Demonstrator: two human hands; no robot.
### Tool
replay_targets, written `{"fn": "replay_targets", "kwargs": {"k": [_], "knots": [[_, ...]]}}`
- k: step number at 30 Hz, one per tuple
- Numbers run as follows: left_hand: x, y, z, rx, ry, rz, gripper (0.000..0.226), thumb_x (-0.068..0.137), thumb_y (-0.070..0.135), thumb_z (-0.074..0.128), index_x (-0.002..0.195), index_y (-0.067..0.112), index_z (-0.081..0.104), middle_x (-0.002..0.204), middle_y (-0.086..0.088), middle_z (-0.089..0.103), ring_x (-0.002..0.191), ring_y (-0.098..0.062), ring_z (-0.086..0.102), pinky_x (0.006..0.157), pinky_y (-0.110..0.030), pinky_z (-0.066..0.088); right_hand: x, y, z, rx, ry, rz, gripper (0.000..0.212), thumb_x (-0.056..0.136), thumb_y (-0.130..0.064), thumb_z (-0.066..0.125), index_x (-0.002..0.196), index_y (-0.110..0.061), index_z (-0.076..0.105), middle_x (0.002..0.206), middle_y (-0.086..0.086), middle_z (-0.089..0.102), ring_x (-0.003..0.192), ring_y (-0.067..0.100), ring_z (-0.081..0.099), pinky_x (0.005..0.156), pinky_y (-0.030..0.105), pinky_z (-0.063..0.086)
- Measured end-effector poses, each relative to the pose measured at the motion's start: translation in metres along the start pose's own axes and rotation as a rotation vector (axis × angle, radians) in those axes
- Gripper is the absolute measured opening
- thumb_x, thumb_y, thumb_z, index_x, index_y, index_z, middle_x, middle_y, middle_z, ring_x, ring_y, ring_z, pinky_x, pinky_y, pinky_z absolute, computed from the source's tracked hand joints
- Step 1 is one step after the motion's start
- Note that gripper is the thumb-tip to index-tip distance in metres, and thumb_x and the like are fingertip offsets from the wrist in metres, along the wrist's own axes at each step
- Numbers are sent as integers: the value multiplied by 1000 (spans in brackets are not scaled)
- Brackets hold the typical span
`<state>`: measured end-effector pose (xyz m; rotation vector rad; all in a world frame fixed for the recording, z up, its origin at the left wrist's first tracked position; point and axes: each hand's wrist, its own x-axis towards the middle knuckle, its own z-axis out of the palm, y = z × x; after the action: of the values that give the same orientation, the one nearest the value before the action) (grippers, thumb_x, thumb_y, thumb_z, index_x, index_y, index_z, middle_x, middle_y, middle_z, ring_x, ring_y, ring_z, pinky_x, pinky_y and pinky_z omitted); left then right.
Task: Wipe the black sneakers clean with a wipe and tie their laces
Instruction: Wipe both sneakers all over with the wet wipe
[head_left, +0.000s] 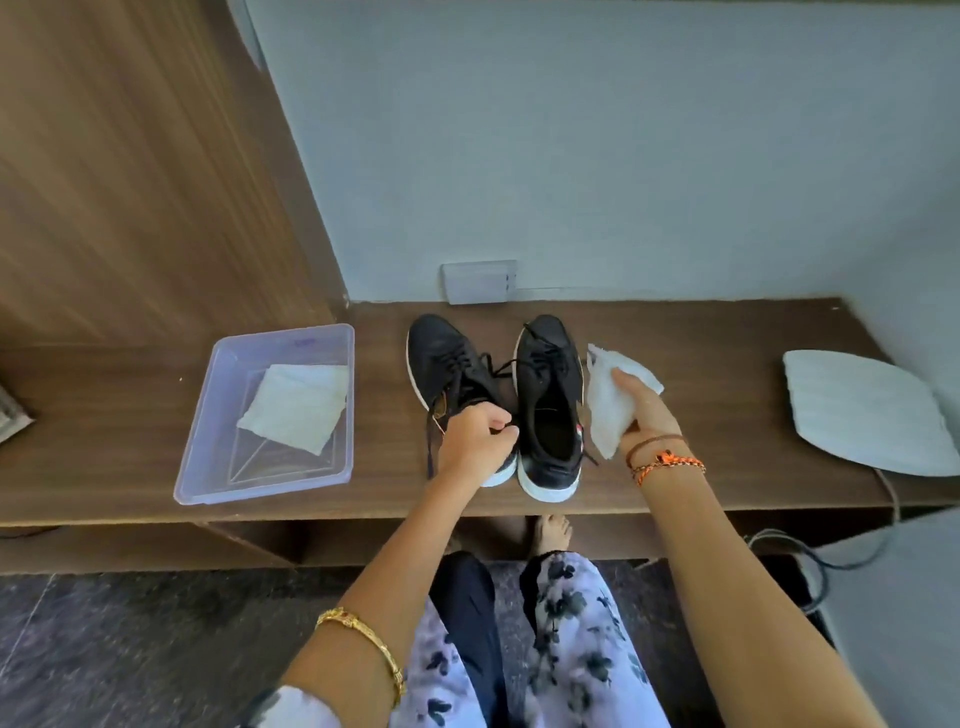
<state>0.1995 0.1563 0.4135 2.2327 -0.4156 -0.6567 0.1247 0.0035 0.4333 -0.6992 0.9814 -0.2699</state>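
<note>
Two black sneakers with white soles stand side by side on a low wooden shelf (701, 364), toes toward the wall. My left hand (475, 441) covers the heel of the left sneaker (441, 358) and grips its collar. The right sneaker (548, 395) stands free, its laces loose. My right hand (641, 408) hovers just right of it, holding a crumpled white wipe (605, 400) that touches or nearly touches the shoe's side.
A clear plastic tray (208, 431) with a folded white wipe (296, 405) sits at the left of the shelf. A white iron-like object (867, 410) with a cable lies at the right. A wall socket (478, 280) is behind the shoes.
</note>
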Motion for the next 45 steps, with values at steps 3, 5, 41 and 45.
{"fn": "replay_targets", "kwargs": {"k": [3, 5, 41, 45], "knots": [[9, 10, 25, 184, -10, -6, 40, 88, 24, 59, 125, 10, 55, 130, -7, 54, 122, -23, 51, 99, -35, 43, 7, -4, -12, 77, 19, 15, 36, 94, -11, 47, 129, -3, 43, 92, 12, 72, 88, 27, 66, 88, 37, 46], [17, 11, 34, 289, -12, -56, 48, 87, 26, 60, 129, 7, 48, 134, -11, 46, 126, -27, 45, 100, -38, 41, 16, -4, -12, 120, 5, 35, 36, 94, -5, 44, 129, -1, 41, 131, 17, 53, 122, 31, 50, 103, 42, 38], [19, 0, -20, -882, -88, -204, 44, 99, 38, 31, 133, 13, 44, 119, -6, 59, 93, -13, 59, 78, -22, 46, 1, 4, 55, -1055, -408, -687, 43, 74, 6, 68, 114, -8, 61, 106, -1, 59, 103, 16, 54, 94, 24, 45], [18, -6, -24, -956, -146, -140, 42, 97, 39, 38, 131, 16, 48, 118, -8, 63, 100, -17, 62, 79, -26, 53, -1, 4, 51, -975, -432, -649, 46, 74, 7, 67, 114, -14, 59, 100, -9, 58, 100, 16, 55, 86, 19, 50]]}}
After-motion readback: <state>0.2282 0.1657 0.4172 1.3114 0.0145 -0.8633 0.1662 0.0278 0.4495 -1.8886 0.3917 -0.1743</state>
